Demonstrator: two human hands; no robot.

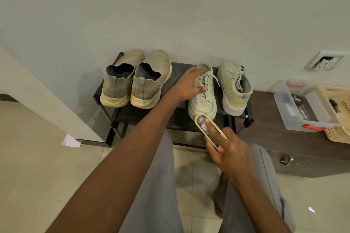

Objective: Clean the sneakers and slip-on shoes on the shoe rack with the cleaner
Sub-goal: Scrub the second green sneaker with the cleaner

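Four shoes sit on the black metal shoe rack (181,119): a grey knit slip-on pair (136,79) left, two pale green lace-up sneakers right. The left hand (191,83) lies with relaxed fingers over the nearer sneaker (203,100). The right hand (225,149) grips the yellow-rimmed cleaner (203,123), its tip touching that sneaker's heel.

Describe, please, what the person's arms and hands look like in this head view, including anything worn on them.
Both arms are bare to the frame edge: no sleeves, watch, bracelets or gloves show. The left hand and right hand carry no visible rings, and the nails are short and unpainted. Below them, grey trousers cover the legs.
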